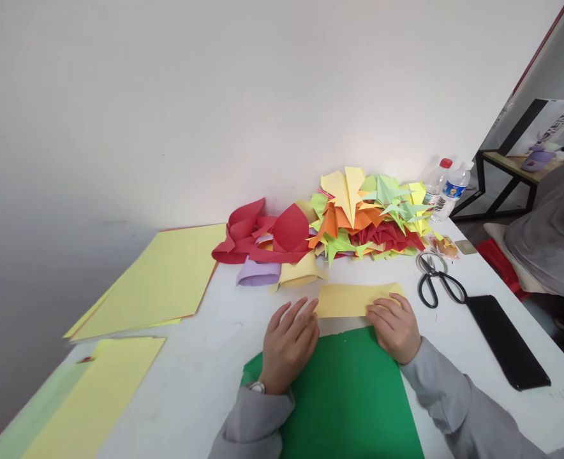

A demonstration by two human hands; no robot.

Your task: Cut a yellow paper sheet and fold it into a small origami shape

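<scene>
A pale yellow strip of paper [342,299] lies crosswise on the white table, just beyond a large green sheet [349,389]. My left hand [291,344], with a watch at its wrist, has its fingers stretched out and their tips at the strip's left edge. At the other end, my right hand [395,325] curls its fingers over the strip and grips it; its thumb is hidden. The green sheet lies flat under both wrists, its left corner bent up a little.
Folded paper planes [349,197] are heaped by the wall, beside rolled red paper shapes [289,233]. Yellow sheets [167,274] lie at left, with narrower yellow paper [100,395] nearer. To the right are scissors [437,277], a black phone [509,344] and bottles [452,191]. Another person's grey sleeve [545,236] shows.
</scene>
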